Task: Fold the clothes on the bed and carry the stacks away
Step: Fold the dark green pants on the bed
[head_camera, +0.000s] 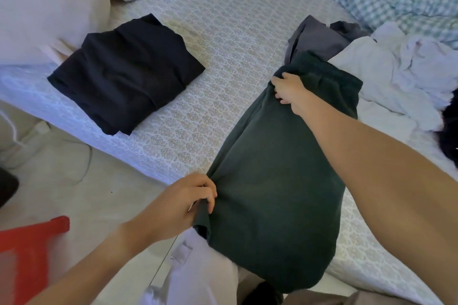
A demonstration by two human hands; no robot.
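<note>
Bed (223, 39): patterned sheet under green trousers (277, 181).
Axis: trousers run lengthwise away from the person.
Right hand (288, 91): grips the trousers' far waistband.
Left hand (183, 199): pinches their near edge.

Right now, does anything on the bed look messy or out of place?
Yes. The white clothes lie crumpled in a heap at the bed's right side, with a grey garment bunched beside them, unlike the neatly folded dark stack. The green pants hang partly off the bed edge, held by both hands.

Both hands, left hand (184, 202) and right hand (288, 90), grip green trousers (272, 181) on the bed (223, 32)
</note>
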